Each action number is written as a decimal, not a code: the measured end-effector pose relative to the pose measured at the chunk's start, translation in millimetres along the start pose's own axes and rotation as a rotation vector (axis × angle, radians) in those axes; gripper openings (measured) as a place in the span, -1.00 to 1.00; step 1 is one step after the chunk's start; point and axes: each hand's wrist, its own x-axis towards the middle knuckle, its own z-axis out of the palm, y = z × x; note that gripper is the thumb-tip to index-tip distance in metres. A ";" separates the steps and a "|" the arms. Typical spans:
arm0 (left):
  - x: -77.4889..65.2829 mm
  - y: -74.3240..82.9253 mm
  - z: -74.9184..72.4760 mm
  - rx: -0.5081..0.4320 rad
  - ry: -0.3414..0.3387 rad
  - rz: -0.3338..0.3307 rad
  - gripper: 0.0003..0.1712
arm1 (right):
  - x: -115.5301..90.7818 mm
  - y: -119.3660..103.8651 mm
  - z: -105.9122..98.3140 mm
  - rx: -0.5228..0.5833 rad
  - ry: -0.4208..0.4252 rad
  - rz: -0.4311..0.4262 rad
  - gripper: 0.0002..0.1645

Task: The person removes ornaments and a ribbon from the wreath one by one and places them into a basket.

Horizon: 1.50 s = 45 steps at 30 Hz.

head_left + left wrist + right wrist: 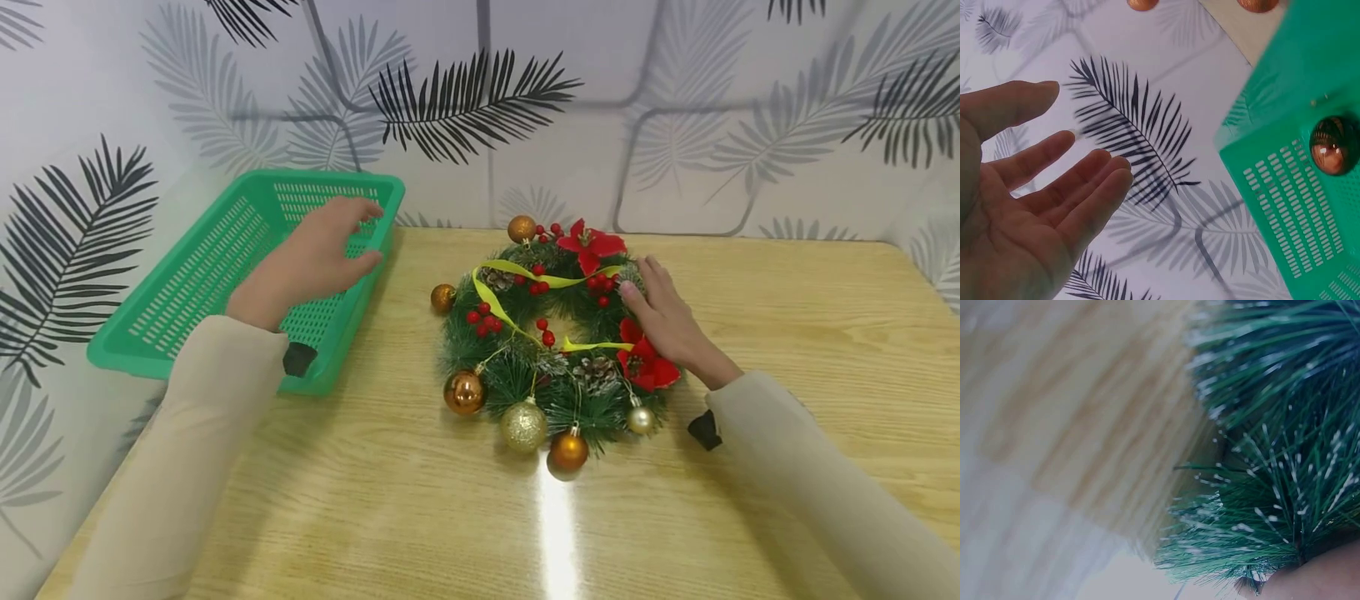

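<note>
The round wreath of green artificial needles (465, 342) lies flat on the light wood-grain table (810, 325), at the centre of the frame and a little to the right. Its far side comes near to the back edge of the table, where the pale wall covering with dark feather-like leaves (480, 108) rises. Between the wreath and the green rectangular plastic basket (326, 354), at the upper left, there is a strip of wood; wider wood surface stretches at the right and at the bottom — this is the larger room for moving.

The left hand (311, 258) is over the basket, its fingers loosely spread and holding nothing. The right hand (667, 317) touches the right edge of the wreath with rather straight fingers; it does not grip.

The basket has sloping walls with rows of small slots and a smooth rim. The wreath is bristly, with whitish tips; on it are velvety-looking red flowers (592, 245), small shiny red berries (483, 321), brown pine cones (596, 375) and a thin curling yellow ribbon (487, 293). Along its lower edge hang a glossy copper ball (464, 392), a grainy gold glitter ball (523, 427) and a satin orange ball (569, 451).
</note>
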 end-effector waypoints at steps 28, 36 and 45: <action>-49.5 26.1 102.9 -0.220 0.042 0.070 -0.31 | -1.5 -0.4 -2.8 0.070 0.008 0.014 -0.12; -53.8 34.3 127.9 -0.245 0.034 0.040 -0.22 | -0.6 -1.2 -4.6 0.056 0.004 0.009 -0.13; -58.1 38.4 145.6 -0.253 0.007 -0.007 -0.15 | -0.5 -0.1 -0.8 0.042 0.004 0.006 -0.11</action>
